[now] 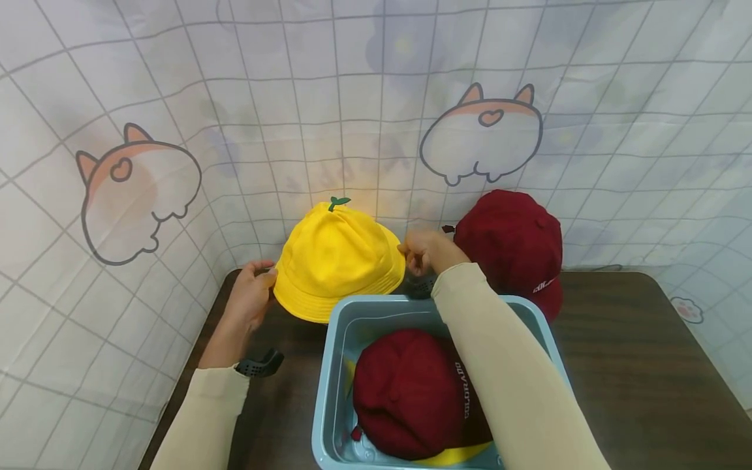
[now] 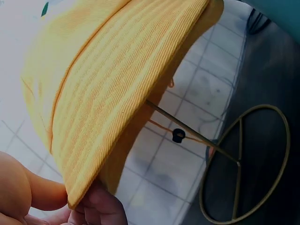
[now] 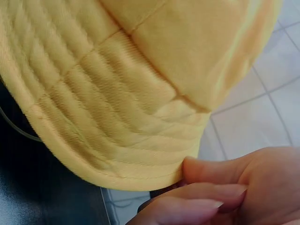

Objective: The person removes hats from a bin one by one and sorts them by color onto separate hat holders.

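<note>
A yellow bucket hat (image 1: 337, 258) with a small green sprout on its crown sits at the back of the table, behind a blue bin. My left hand (image 1: 249, 294) pinches its brim at the left, thumb above and fingers beneath. At the opposite side my right hand (image 1: 431, 251) pinches the brim between thumb and fingers. Under the hat, the left wrist view shows a thin metal hat stand (image 2: 239, 164) with a round wire base, and a cord with a dark toggle (image 2: 178, 135) hanging from the hat.
The light blue bin (image 1: 322, 405) stands in front, holding a dark red cap (image 1: 405, 395) over something yellow. Another dark red cap (image 1: 508, 241) is raised at the back right, beside my right forearm. Behind the dark wooden table (image 1: 634, 365) hangs a white checked curtain (image 1: 352, 98).
</note>
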Demonstrator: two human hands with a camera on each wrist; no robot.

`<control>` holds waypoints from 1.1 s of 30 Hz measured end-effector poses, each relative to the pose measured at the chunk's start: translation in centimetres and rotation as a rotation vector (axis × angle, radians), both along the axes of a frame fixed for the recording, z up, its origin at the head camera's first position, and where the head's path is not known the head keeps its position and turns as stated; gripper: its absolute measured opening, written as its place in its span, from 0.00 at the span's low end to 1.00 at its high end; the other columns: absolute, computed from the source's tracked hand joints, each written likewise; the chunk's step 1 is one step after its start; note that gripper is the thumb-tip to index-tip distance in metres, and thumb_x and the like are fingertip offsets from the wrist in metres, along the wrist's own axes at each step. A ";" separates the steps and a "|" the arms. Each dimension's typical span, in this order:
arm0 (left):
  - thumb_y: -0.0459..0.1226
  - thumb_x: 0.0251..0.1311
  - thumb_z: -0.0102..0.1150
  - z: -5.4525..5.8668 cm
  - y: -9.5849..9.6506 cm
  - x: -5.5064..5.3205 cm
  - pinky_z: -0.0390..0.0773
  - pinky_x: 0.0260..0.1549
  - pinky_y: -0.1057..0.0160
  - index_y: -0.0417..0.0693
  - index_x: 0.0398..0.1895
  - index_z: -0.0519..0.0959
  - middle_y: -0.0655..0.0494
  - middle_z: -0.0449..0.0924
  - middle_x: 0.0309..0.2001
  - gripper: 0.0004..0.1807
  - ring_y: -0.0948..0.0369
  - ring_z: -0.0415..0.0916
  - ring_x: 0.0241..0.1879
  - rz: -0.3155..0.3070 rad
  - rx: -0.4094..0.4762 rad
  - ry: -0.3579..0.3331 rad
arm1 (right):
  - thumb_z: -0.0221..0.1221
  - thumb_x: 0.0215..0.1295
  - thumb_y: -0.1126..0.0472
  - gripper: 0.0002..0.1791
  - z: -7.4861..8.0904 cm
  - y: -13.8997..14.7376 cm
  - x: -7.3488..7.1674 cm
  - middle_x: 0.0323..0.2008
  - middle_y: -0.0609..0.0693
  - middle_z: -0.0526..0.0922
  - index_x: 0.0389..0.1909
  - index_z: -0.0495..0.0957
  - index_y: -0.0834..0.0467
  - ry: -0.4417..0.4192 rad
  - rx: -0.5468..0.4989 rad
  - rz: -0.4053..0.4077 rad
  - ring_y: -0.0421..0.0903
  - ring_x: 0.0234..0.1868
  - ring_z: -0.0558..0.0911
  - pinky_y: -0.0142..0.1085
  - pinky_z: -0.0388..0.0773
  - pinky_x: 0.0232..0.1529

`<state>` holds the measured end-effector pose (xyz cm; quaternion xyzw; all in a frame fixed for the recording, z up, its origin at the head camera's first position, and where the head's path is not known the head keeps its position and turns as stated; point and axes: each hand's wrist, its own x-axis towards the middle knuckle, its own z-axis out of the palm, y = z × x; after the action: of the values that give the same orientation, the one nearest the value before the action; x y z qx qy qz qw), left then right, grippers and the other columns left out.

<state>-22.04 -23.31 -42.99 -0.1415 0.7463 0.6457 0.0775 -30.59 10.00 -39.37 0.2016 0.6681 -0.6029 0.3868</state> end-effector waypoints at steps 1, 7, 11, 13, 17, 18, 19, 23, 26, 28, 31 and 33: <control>0.40 0.80 0.42 -0.2 0.0 0.0 0.81 0.38 0.67 0.41 0.74 0.54 0.48 0.68 0.54 0.26 0.64 0.76 0.40 0.003 0.003 0.001 | 0.49 0.81 0.59 0.12 -0.1 0.0 0.1 0.22 0.48 0.69 0.44 0.73 0.65 0.003 0.007 0.001 0.38 0.13 0.63 0.23 0.67 0.19; 0.40 0.80 0.44 -1.8 -0.4 -0.5 0.79 0.35 0.66 0.42 0.72 0.58 0.50 0.68 0.49 0.23 0.64 0.74 0.34 0.018 -0.026 -0.026 | 0.49 0.80 0.61 0.10 -0.4 -0.1 0.1 0.24 0.49 0.68 0.46 0.72 0.66 0.009 0.060 0.037 0.38 0.13 0.65 0.23 0.69 0.19; 0.40 0.79 0.45 -2.5 -0.5 -0.8 0.77 0.33 0.65 0.41 0.71 0.58 0.50 0.69 0.48 0.23 0.64 0.73 0.32 0.023 -0.033 -0.024 | 0.47 0.81 0.61 0.10 -0.6 -0.2 0.0 0.23 0.48 0.67 0.43 0.71 0.65 0.003 0.102 0.094 0.37 0.13 0.63 0.23 0.66 0.18; 0.39 0.79 0.45 -2.6 -0.5 -0.8 0.77 0.32 0.66 0.40 0.71 0.58 0.50 0.68 0.48 0.24 0.64 0.73 0.33 0.020 -0.026 -0.015 | 0.46 0.81 0.61 0.10 -0.6 -0.3 -0.1 0.22 0.48 0.66 0.42 0.70 0.65 0.001 0.122 0.120 0.37 0.13 0.62 0.23 0.65 0.18; 0.39 0.79 0.46 -2.7 -0.5 -0.7 0.78 0.32 0.66 0.40 0.68 0.59 0.51 0.69 0.46 0.22 0.64 0.74 0.33 0.008 -0.012 -0.006 | 0.45 0.82 0.62 0.11 -0.7 -0.4 0.0 0.19 0.47 0.65 0.38 0.69 0.64 0.003 0.147 0.137 0.37 0.13 0.61 0.24 0.64 0.17; 0.39 0.79 0.46 -2.7 -0.5 -0.7 0.78 0.32 0.65 0.41 0.67 0.59 0.51 0.69 0.46 0.20 0.64 0.74 0.32 0.005 -0.009 -0.002 | 0.45 0.82 0.62 0.11 -0.7 -0.4 0.0 0.19 0.47 0.64 0.37 0.69 0.63 0.003 0.151 0.136 0.37 0.13 0.61 0.24 0.63 0.17; 0.39 0.78 0.46 -2.7 -0.5 -0.7 0.78 0.32 0.65 0.42 0.65 0.60 0.52 0.70 0.44 0.19 0.64 0.74 0.31 0.003 -0.005 0.001 | 0.45 0.82 0.62 0.12 -0.7 -0.5 0.0 0.19 0.47 0.64 0.37 0.69 0.63 0.006 0.155 0.136 0.37 0.13 0.61 0.24 0.63 0.16; 0.39 0.78 0.47 -2.7 -0.3 -0.7 0.77 0.31 0.63 0.44 0.60 0.62 0.52 0.71 0.41 0.14 0.64 0.72 0.28 0.000 0.002 0.009 | 0.44 0.82 0.61 0.13 -0.6 -0.5 0.1 0.18 0.46 0.63 0.34 0.68 0.62 0.016 0.171 0.151 0.37 0.13 0.61 0.24 0.62 0.16; 0.39 0.78 0.47 -2.7 -0.2 -0.8 0.77 0.32 0.64 0.43 0.60 0.62 0.52 0.70 0.43 0.14 0.64 0.73 0.29 -0.001 -0.006 0.008 | 0.44 0.82 0.61 0.13 -0.3 -0.5 0.2 0.17 0.46 0.63 0.34 0.68 0.61 0.022 0.177 0.165 0.38 0.13 0.61 0.24 0.63 0.16; 0.39 0.78 0.46 -2.7 0.0 -0.8 0.78 0.34 0.64 0.42 0.61 0.62 0.51 0.70 0.45 0.15 0.64 0.74 0.31 -0.004 -0.016 0.013 | 0.45 0.81 0.62 0.12 0.0 -0.5 0.3 0.17 0.46 0.62 0.34 0.68 0.62 0.022 0.178 0.163 0.38 0.13 0.62 0.24 0.64 0.17; 0.39 0.79 0.45 -2.6 0.2 -0.9 0.78 0.37 0.66 0.41 0.61 0.62 0.50 0.70 0.46 0.16 0.64 0.75 0.35 -0.010 -0.038 0.019 | 0.46 0.81 0.62 0.10 0.4 -0.4 0.4 0.19 0.47 0.63 0.38 0.69 0.63 0.022 0.185 0.155 0.39 0.14 0.62 0.24 0.64 0.18; 0.39 0.79 0.44 -2.6 0.3 -0.8 0.78 0.37 0.65 0.40 0.62 0.61 0.50 0.71 0.46 0.17 0.63 0.75 0.35 -0.015 -0.049 0.020 | 0.48 0.80 0.61 0.09 0.7 -0.5 0.5 0.20 0.47 0.64 0.42 0.70 0.64 0.022 0.193 0.151 0.39 0.15 0.62 0.24 0.65 0.19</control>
<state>-22.84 -22.99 -45.55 -0.1311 0.7638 0.6279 0.0715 -30.10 9.55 -38.69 0.1807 0.7404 -0.5071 0.4026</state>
